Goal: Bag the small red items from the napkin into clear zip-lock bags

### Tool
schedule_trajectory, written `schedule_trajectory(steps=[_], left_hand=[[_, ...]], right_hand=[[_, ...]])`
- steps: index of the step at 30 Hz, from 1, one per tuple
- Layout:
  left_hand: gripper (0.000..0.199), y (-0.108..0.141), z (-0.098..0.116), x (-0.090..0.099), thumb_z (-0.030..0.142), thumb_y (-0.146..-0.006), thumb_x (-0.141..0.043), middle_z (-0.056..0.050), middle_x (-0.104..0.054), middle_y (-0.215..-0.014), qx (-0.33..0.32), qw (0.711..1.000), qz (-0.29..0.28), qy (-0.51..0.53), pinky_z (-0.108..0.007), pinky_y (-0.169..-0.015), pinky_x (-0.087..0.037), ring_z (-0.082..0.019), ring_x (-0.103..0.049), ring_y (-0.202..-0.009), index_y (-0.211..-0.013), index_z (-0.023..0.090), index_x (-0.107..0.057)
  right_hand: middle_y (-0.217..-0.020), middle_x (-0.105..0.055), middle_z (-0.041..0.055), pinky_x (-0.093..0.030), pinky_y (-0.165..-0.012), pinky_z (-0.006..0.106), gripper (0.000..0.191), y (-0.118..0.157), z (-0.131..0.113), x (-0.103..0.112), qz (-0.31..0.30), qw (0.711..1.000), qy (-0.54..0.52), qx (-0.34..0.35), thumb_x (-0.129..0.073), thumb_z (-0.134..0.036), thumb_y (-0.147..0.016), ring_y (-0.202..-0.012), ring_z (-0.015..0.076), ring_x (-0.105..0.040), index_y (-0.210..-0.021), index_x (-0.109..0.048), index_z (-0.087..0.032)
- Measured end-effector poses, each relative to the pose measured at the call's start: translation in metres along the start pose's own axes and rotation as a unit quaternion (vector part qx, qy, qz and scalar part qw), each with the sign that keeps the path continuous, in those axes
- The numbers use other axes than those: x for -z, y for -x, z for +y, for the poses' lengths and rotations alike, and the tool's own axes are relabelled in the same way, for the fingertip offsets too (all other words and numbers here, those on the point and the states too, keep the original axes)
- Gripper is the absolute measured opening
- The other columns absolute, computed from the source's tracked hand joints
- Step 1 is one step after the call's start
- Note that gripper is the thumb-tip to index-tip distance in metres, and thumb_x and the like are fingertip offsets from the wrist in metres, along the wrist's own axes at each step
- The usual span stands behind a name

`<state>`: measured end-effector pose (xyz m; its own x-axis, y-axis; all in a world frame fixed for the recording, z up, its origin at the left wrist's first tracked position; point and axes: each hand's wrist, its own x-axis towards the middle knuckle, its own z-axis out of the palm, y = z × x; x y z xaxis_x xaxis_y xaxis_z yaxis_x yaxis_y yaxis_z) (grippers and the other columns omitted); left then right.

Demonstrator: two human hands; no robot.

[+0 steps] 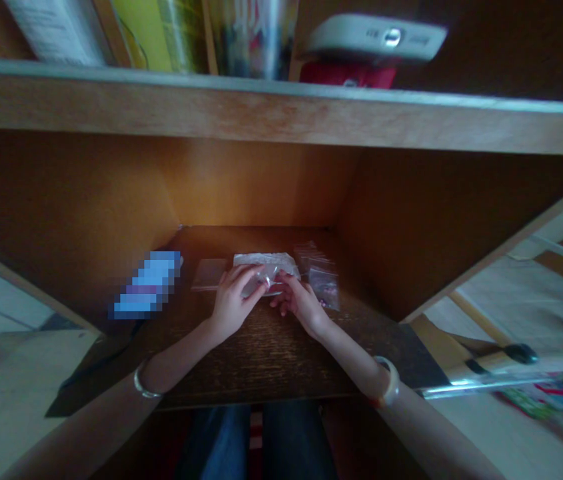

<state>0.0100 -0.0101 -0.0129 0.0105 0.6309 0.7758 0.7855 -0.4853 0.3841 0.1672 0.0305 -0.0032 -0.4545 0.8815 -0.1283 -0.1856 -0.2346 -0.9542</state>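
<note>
The left hand (pixel 235 297), fingers curled, pinches one clear bag (pixel 270 274) above one white packet (pixel 265 258); the right hand (pixel 302 303), half-curled, meets that bag's edge, grip unclear to me. I can't count the overlapping bags (pixel 323 283) rightward.

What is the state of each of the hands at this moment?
Left hand: closed, holding clear plastic.
Right hand: curled at the plastic; whether it grips cannot be told.

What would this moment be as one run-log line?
left hand: holding clear plastic; right hand: at it, grip unclear; beyond: white packet; rightward: small clear bags; leftward: pixelated object
</note>
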Motion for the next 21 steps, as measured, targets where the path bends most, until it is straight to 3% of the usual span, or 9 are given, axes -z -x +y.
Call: schedule_trajectory(steps=[3,8,13,16,21], left_hand=[[0.023,0.0,0.0,-0.001,0.025,-0.089,-0.055,-0.006,-0.067,-0.107,-0.006,1.0,-0.012,0.023,-0.038,-0.085,-0.049,-0.019,-0.061,-0.098,-0.112,0.022,-0.059],[0.02,0.001,0.004,0.003,0.019,-0.094,-0.044,-0.005,-0.068,-0.102,-0.006,0.998,-0.051,0.043,-0.038,-0.086,-0.044,-0.018,-0.061,-0.098,-0.104,0.021,-0.061],[0.017,0.001,0.005,0.003,0.027,-0.086,-0.06,-0.004,-0.068,-0.103,-0.034,0.998,-0.056,0.011,-0.038,-0.088,-0.042,-0.02,-0.061,-0.099,-0.102,0.021,-0.061],[0.007,0.001,0.003,0.0,0.024,-0.088,-0.058,-0.002,-0.068,-0.098,-0.052,0.998,-0.043,-0.002,-0.037,-0.086,-0.043,-0.018,-0.062,-0.096,-0.091,0.022,-0.064],[0.007,0.002,0.001,-0.001,0.025,-0.087,-0.059,-0.002,-0.067,-0.099,-0.067,0.997,-0.042,-0.01,-0.038,-0.084,-0.044,-0.018,-0.063,-0.096,-0.086,0.022,-0.066]], right_hand=[[-0.083,-0.067,0.0016,-0.037,-0.045,0.021,0.029,-0.002,-0.005,0.001,-0.037,0.99,-0.127,-0.046,-0.064,-0.044,-0.076,-0.062,0.0138,-0.063,-0.093,-0.058,-0.022],[-0.078,-0.067,0.0032,-0.04,-0.052,0.023,0.026,-0.004,-0.009,0.006,-0.049,0.965,-0.221,-0.132,-0.057,-0.045,-0.084,-0.067,0.0144,-0.062,-0.081,-0.059,-0.019],[-0.077,-0.064,0.0042,-0.046,-0.061,0.024,0.03,-0.007,-0.01,0.011,-0.027,0.942,-0.274,-0.191,-0.049,-0.045,-0.089,-0.069,0.0139,-0.061,-0.081,-0.058,-0.017],[-0.08,-0.061,0.0061,-0.049,-0.066,0.027,0.034,-0.007,-0.009,0.013,-0.014,0.933,-0.29,-0.213,-0.05,-0.049,-0.088,-0.075,0.0161,-0.062,-0.081,-0.055,-0.017],[-0.081,-0.059,0.0058,-0.051,-0.071,0.029,0.029,-0.009,-0.007,0.012,0.01,0.933,-0.29,-0.212,-0.052,-0.046,-0.087,-0.079,0.0167,-0.061,-0.082,-0.053,-0.018]])
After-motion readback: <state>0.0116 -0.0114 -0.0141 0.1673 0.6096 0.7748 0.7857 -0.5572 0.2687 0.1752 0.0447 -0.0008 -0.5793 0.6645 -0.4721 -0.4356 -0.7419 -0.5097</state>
